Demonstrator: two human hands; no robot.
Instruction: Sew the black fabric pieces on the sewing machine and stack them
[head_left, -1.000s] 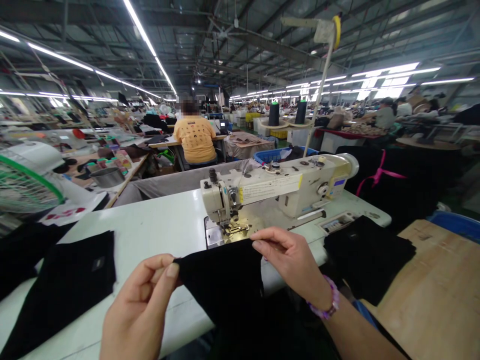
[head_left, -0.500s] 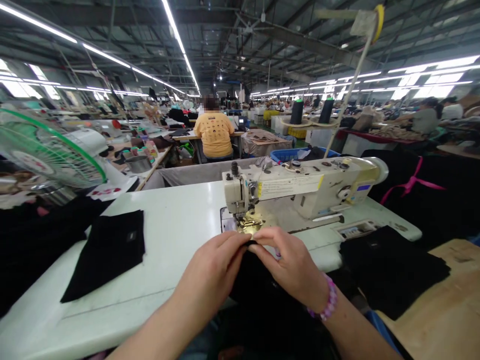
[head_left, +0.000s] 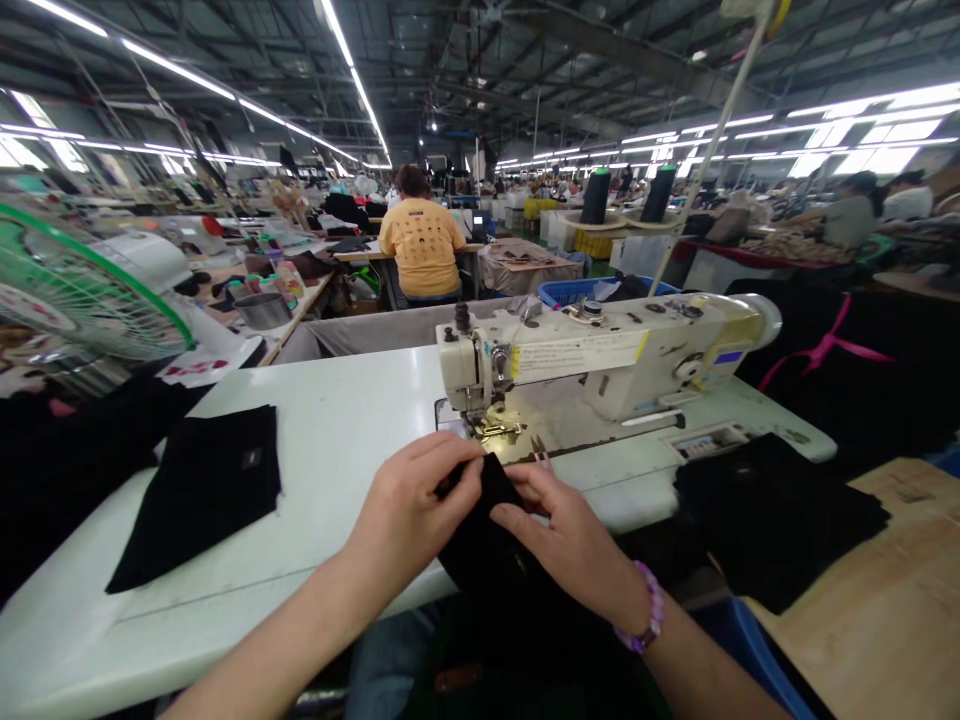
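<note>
Between my hands hangs a piece of black fabric (head_left: 487,535), draped over the table's front edge toward my lap. My left hand (head_left: 424,500) pinches its top edge between thumb and fingers. On the other side my right hand (head_left: 562,535), with a purple bead bracelet at the wrist, grips the fabric with the thumb on top. Just beyond the fingers stands a sewing machine (head_left: 555,350), its needle area lit. A small pair of scissors or snips (head_left: 540,452) lies on the machine bed by my right fingers.
Black fabric pieces (head_left: 206,490) lie on the pale table (head_left: 352,400) at left. Another black stack (head_left: 780,520) sits at right on brown board (head_left: 892,580). A green-rimmed fan (head_left: 97,290) stands far left. Ahead, a person in a yellow shirt (head_left: 421,245) sits facing away.
My hands have moved slightly apart, and more of the fabric's top shows between them. The right hand has turned flatter over the cloth, and the snips have come into view.
</note>
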